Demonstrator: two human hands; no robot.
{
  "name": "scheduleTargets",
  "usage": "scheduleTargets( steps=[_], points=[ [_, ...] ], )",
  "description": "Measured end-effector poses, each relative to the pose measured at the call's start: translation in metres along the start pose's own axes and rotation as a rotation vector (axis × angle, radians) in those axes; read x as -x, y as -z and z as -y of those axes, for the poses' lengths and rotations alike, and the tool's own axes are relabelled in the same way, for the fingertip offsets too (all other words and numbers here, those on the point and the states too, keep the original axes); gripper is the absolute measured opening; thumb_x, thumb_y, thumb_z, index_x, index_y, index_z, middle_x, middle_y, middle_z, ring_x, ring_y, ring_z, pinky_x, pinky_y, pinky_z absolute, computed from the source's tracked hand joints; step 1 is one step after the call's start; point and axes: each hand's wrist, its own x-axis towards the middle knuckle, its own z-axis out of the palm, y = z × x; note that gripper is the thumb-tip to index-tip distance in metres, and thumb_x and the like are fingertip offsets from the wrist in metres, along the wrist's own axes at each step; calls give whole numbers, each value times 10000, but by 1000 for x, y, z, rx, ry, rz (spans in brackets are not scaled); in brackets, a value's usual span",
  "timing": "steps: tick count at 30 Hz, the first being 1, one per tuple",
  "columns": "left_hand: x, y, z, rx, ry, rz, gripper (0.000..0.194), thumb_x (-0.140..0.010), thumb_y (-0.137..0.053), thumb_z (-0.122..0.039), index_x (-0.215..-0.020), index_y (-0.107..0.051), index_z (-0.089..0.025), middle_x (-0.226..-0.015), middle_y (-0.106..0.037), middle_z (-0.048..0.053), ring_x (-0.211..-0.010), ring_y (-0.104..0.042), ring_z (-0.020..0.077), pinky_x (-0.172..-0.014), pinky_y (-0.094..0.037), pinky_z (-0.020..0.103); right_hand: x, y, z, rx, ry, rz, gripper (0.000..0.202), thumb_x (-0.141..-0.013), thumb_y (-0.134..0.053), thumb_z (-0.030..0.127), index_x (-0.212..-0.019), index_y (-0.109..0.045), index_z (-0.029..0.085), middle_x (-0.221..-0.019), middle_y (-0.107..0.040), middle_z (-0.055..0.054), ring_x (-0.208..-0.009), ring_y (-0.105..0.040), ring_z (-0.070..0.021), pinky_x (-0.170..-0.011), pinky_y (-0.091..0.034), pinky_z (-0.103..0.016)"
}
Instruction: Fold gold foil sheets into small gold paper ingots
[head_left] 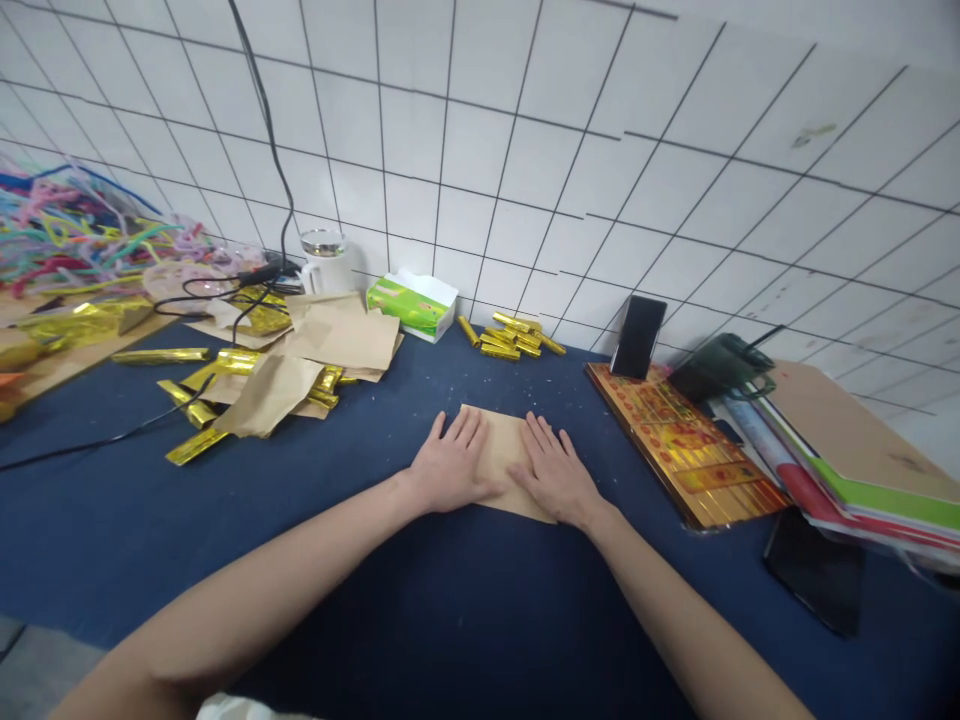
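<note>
Resting flat on a brown paper sheet (500, 455), the left hand (448, 468) and right hand (560, 478) have slightly spread fingers; it lies on the worktop (420, 610), right of and nearer than the green tissue pack (409, 305).

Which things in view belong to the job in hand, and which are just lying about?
Job in hand, or probably related:
brown paper sheet, under the left hand and right hand
loose paper pieces, similarly brown
gold foil rolls, perhaps

Apparently just lying about:
green tissue pack
white mug
upright phone
dark green cup
black cable
</note>
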Motion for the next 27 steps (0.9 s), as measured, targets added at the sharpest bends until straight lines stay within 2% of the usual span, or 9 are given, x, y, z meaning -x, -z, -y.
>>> scheduleTargets(
  steps=[3, 5, 6, 10, 13, 16, 19, 21, 27],
  points=[
    [1, 10, 14, -67, 81, 8, 857, -748, -228, -699, -1351, -255, -90, -1407, -228, 164, -1306, -111, 334, -1011, -74, 554, 0, 0, 5, -2, 1, -14, 732, -828, -143, 603, -1388, -135, 131, -1457, -112, -95, -1327, -62, -225, -1051, -92, -466],
    [-2, 20, 12, -125, 171, -68, 851, -769, -215, -676, -1348, -250, -54, -1406, -216, 186, -1310, -65, 340, -1016, -54, 548, -1, -1, 6, -7, 6, -17, 726, -831, -140, 595, -1388, -133, 130, -1457, -114, -97, -1327, -60, -227, -1050, -93, -471],
    [-5, 26, 6, -139, 152, -99, 874, -762, -219, -684, -1353, -227, -41, -1414, -193, 185, -1314, -38, 334, -1023, -47, 537, -1, -1, 5, -9, 9, -21, 716, -836, -139, 586, -1389, -126, 132, -1457, -112, -98, -1327, -58, -229, -1048, -94, -476],
    [-19, 40, -39, -82, -108, -131, 956, -714, -201, -742, -1361, -183, -38, -1430, -142, 174, -1319, 14, 309, -1042, -50, 493, 0, -4, 0, 24, 60, -19, 648, -856, -169, 523, -1387, -153, 154, -1455, -129, -102, -1325, -53, -255, -1037, -103, -505],
    [-24, 31, -56, 22, -251, -101, 927, -735, -195, -724, -1374, -114, -58, -1439, -123, 148, -1326, 3, 267, -1055, -76, 428, 0, -5, -2, 50, 106, 8, 609, -855, -216, 488, -1376, -214, 173, -1447, -167, -99, -1320, -71, -283, -1029, -99, -525],
    [-23, 14, -41, 76, -176, 26, 870, -773, -154, -685, -1371, -126, -54, -1425, -173, 160, -1321, -105, 249, -1049, -115, 399, 0, -3, 2, 21, 47, -14, 662, -852, -185, 514, -1381, -178, 116, -1451, -132, -114, -1322, -88, -264, -1041, -112, -492],
    [-17, 3, -15, 22, -113, 42, 865, -780, -137, -676, -1359, -180, -35, -1421, -161, 183, -1321, -76, 277, -1047, -79, 428, -1, -1, 4, -17, 12, -34, 730, -830, -156, 585, -1386, -146, 111, -1452, -128, -109, -1324, -83, -244, -1049, -95, -475],
    [-14, 1, -4, -4, -107, 40, 866, -782, -128, -673, -1356, -187, -28, -1420, -162, 188, -1321, -75, 278, -1047, -77, 424, -1, -1, 5, -31, 8, -33, 746, -820, -153, 610, -1387, -147, 126, -1453, -131, -105, -1325, -76, -241, -1049, -84, -476],
    [-12, 2, -5, -11, -98, 19, 864, -780, -107, -675, -1354, -205, -36, -1420, -166, 184, -1319, -92, 273, -1050, -82, 409, 0, -1, 3, -32, 13, -11, 729, -822, -151, 607, -1394, -100, 157, -1460, -108, -85, -1327, -54, -238, -1048, -79, -483]
  ],
)
